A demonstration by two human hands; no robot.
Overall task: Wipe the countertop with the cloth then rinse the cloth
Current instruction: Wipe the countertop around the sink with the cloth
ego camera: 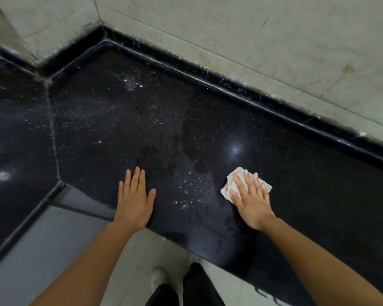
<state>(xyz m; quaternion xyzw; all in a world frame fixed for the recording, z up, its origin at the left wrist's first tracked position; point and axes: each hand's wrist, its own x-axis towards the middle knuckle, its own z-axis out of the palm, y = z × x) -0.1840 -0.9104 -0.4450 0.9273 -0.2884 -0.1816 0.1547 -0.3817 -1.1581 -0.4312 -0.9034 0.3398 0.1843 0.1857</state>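
Observation:
A black speckled stone countertop (155, 111) fills the view, dusted with white powder (131, 82) near the back corner and more white specks (192, 193) between my hands. A small crumpled white cloth (230, 184) lies on the counter at the front right. My right hand (250, 197) presses flat on the cloth with straight fingers. My left hand (134, 197) rests flat on the bare counter near its front edge, fingers straight, holding nothing. Wet smears show around the middle of the counter.
A raised black back lip (230, 85) runs along the stained tiled wall (230, 29). The counter turns a corner to the left, with a seam (52, 129) between slabs. Below the front edge are a grey cabinet front (42, 239), pale floor tiles and my legs (192, 288).

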